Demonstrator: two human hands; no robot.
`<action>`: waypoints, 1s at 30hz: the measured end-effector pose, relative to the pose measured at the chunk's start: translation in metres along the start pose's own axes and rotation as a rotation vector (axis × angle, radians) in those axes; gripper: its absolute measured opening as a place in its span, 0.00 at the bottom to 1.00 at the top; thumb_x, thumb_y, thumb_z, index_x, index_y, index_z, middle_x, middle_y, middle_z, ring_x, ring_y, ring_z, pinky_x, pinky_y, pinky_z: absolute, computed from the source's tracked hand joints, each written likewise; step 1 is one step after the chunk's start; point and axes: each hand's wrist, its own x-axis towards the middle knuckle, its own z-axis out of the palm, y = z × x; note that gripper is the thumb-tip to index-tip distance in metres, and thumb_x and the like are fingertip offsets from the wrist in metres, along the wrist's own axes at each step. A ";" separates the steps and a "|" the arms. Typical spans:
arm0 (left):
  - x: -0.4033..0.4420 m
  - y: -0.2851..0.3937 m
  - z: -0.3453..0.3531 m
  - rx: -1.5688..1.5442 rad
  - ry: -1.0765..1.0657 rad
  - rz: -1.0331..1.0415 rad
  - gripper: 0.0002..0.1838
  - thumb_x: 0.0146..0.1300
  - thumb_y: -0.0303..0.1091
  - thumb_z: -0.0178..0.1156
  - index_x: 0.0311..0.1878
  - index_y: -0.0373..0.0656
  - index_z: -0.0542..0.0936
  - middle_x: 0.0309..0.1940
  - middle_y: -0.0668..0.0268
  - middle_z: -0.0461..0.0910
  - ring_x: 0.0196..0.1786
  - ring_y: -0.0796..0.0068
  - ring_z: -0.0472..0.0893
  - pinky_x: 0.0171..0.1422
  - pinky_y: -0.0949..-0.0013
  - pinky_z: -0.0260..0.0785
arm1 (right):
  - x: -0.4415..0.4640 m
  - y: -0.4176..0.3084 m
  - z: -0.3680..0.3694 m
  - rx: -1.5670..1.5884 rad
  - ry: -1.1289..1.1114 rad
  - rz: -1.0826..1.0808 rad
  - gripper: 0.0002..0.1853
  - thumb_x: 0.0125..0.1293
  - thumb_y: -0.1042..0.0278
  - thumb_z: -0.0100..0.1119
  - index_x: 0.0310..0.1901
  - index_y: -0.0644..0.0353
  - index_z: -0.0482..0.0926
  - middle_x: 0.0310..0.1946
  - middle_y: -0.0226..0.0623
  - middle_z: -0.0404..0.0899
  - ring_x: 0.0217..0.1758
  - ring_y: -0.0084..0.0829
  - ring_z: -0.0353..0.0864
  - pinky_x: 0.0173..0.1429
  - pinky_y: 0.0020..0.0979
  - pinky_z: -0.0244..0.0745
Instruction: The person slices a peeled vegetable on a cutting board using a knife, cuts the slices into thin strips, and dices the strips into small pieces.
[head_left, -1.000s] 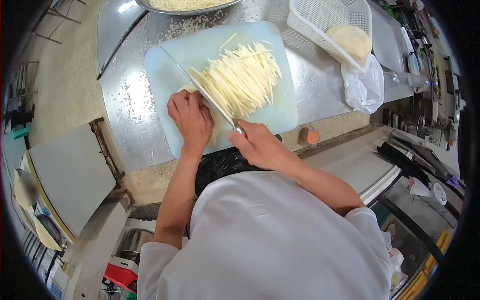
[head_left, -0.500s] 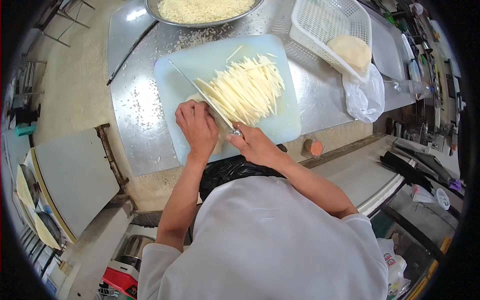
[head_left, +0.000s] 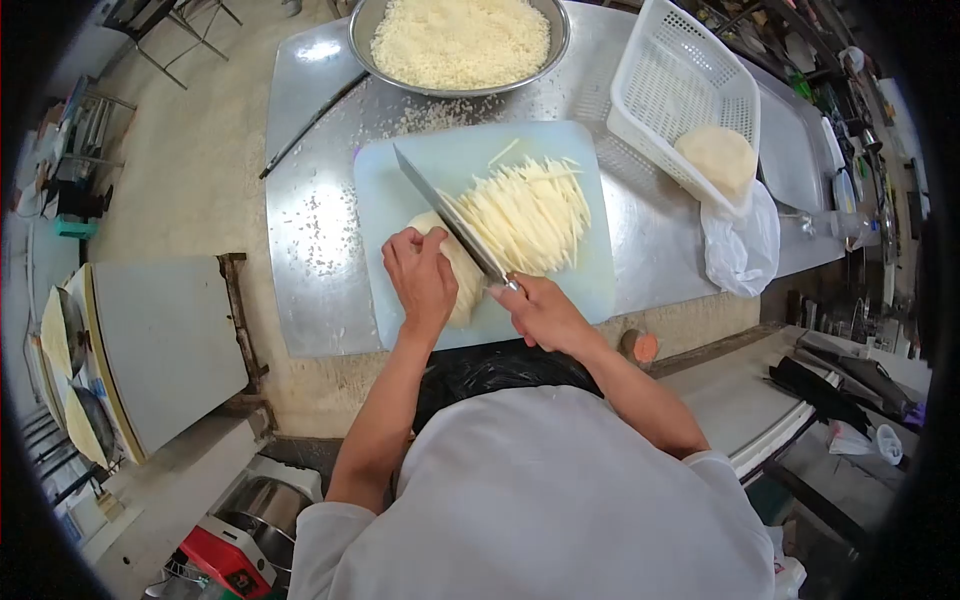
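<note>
A translucent pale-blue cutting board [head_left: 385, 190] lies on the metal table. My left hand [head_left: 422, 285] presses with curled fingers on a pale peeled root vegetable [head_left: 464, 290], perhaps jicama, on the board's left half. The handle of a kitchen knife [head_left: 440, 207] is gripped in my right hand [head_left: 550, 315]. Its long blade slants up and left along the vegetable's right side, close to my left fingertips. Right of the blade lies a heap of thin pale strips [head_left: 530, 215]. Part of the vegetable is hidden under my left hand.
Beyond the board stands a metal bowl [head_left: 360, 45] of finely chopped pale pieces. A white plastic basket [head_left: 640, 120] at the right holds a round pale vegetable [head_left: 717, 160], with a plastic bag [head_left: 742, 240] beside it. A dark rod [head_left: 315, 123] and scattered bits lie on the metal table [head_left: 310, 310].
The head view has shifted, so the table and board sit lower and further right. The blade shows more of its flat side, and more of the vegetable is visible beside my left hand.
</note>
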 end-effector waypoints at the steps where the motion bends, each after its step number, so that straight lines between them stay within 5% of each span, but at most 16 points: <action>1: 0.002 0.001 -0.001 0.021 -0.020 -0.001 0.21 0.58 0.17 0.59 0.55 0.42 0.84 0.47 0.53 0.71 0.55 0.48 0.70 0.63 0.49 0.64 | -0.005 0.000 -0.001 -0.005 -0.006 0.001 0.25 0.80 0.51 0.56 0.57 0.72 0.79 0.21 0.41 0.74 0.25 0.34 0.79 0.37 0.40 0.76; 4: 0.008 0.002 -0.004 0.076 -0.049 -0.001 0.23 0.55 0.19 0.62 0.56 0.45 0.83 0.47 0.56 0.70 0.55 0.49 0.70 0.61 0.49 0.65 | -0.032 0.011 0.006 -0.079 0.090 -0.263 0.24 0.81 0.52 0.56 0.54 0.72 0.79 0.19 0.42 0.75 0.21 0.32 0.77 0.33 0.40 0.75; 10: 0.007 0.004 -0.002 0.125 -0.066 -0.020 0.20 0.56 0.20 0.62 0.54 0.42 0.82 0.47 0.54 0.70 0.55 0.48 0.70 0.60 0.48 0.65 | -0.044 -0.007 0.001 -0.025 0.012 -0.063 0.21 0.80 0.57 0.58 0.53 0.74 0.79 0.22 0.47 0.77 0.27 0.36 0.81 0.36 0.45 0.75; 13: 0.002 0.009 -0.005 0.104 -0.090 -0.016 0.17 0.60 0.20 0.59 0.53 0.37 0.81 0.48 0.51 0.70 0.54 0.46 0.69 0.61 0.47 0.64 | 0.032 0.043 0.024 -0.182 0.217 -0.523 0.21 0.79 0.59 0.58 0.56 0.75 0.79 0.22 0.48 0.78 0.27 0.40 0.82 0.36 0.46 0.76; 16: 0.002 0.004 -0.008 0.097 -0.100 -0.009 0.17 0.59 0.19 0.59 0.53 0.36 0.80 0.48 0.51 0.70 0.54 0.46 0.69 0.62 0.47 0.64 | 0.012 0.006 0.014 -0.061 0.081 -0.208 0.21 0.80 0.58 0.57 0.55 0.75 0.78 0.25 0.54 0.80 0.31 0.54 0.85 0.40 0.49 0.77; 19: 0.008 0.001 -0.004 0.095 -0.079 -0.007 0.18 0.57 0.21 0.59 0.53 0.38 0.80 0.48 0.52 0.70 0.55 0.47 0.69 0.62 0.47 0.63 | -0.030 0.007 0.009 -0.101 0.104 -0.277 0.22 0.80 0.57 0.55 0.52 0.75 0.78 0.26 0.58 0.81 0.34 0.60 0.85 0.42 0.51 0.77; 23: 0.002 -0.002 0.000 0.099 -0.062 -0.010 0.20 0.54 0.22 0.62 0.53 0.43 0.82 0.48 0.54 0.71 0.56 0.48 0.70 0.62 0.47 0.63 | 0.016 0.030 0.021 -0.195 0.182 -0.406 0.24 0.80 0.56 0.55 0.56 0.76 0.79 0.27 0.57 0.81 0.33 0.54 0.85 0.44 0.49 0.77; 26: 0.006 -0.004 -0.001 0.092 -0.056 -0.003 0.20 0.54 0.22 0.62 0.53 0.42 0.81 0.49 0.54 0.71 0.57 0.48 0.70 0.62 0.47 0.63 | 0.018 0.005 0.013 -0.104 0.087 -0.249 0.23 0.79 0.56 0.56 0.54 0.76 0.78 0.28 0.59 0.81 0.33 0.60 0.83 0.43 0.49 0.76; 30: 0.006 -0.002 -0.003 0.048 -0.021 0.014 0.20 0.54 0.23 0.62 0.53 0.42 0.81 0.49 0.55 0.72 0.57 0.48 0.70 0.61 0.47 0.63 | -0.030 -0.005 0.010 -0.134 0.086 -0.256 0.22 0.79 0.57 0.56 0.51 0.75 0.78 0.27 0.59 0.80 0.32 0.55 0.83 0.40 0.48 0.75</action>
